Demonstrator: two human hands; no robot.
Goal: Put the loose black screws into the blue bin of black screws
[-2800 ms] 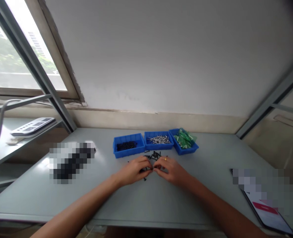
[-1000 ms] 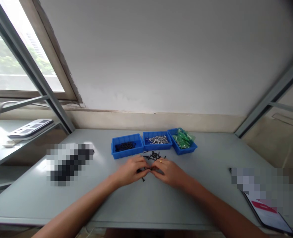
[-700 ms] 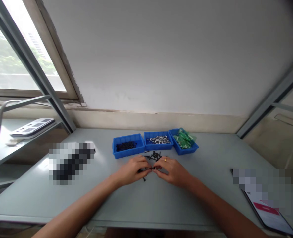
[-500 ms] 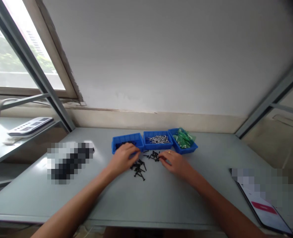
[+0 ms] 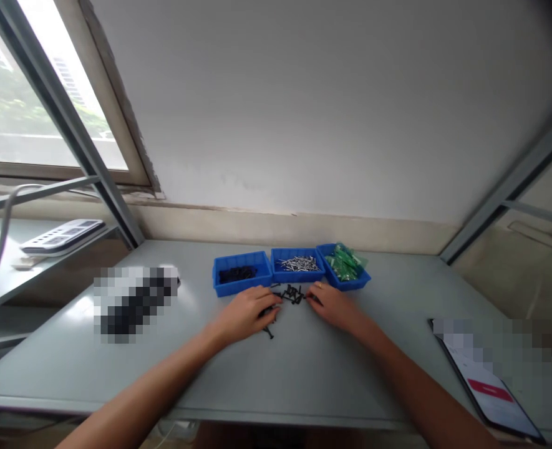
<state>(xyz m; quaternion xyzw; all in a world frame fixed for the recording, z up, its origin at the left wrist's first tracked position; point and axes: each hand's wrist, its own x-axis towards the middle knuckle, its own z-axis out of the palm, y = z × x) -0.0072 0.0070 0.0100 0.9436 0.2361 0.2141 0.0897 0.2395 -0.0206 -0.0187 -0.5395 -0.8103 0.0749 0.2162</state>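
My left hand (image 5: 248, 313)'s loosely curled over some black screws (image 5: 269, 334), right hand (image 5: 330, 304)'s half closed beside the pile; can't tell if either's gripping one.

both forearms reach forward, left hand (image 5: 251, 312) and right hand (image 5: 332, 305) apart, palms down, fingers curled.

On one finger of the right hand (image 5: 334, 307), the person is wearing a small gold-coloured ring (image 5: 319, 285); its finer details are staying too small to tell. The left hand (image 5: 247, 313), the left forearm (image 5: 163, 377) and the right forearm (image 5: 413, 377) are all showing bare.
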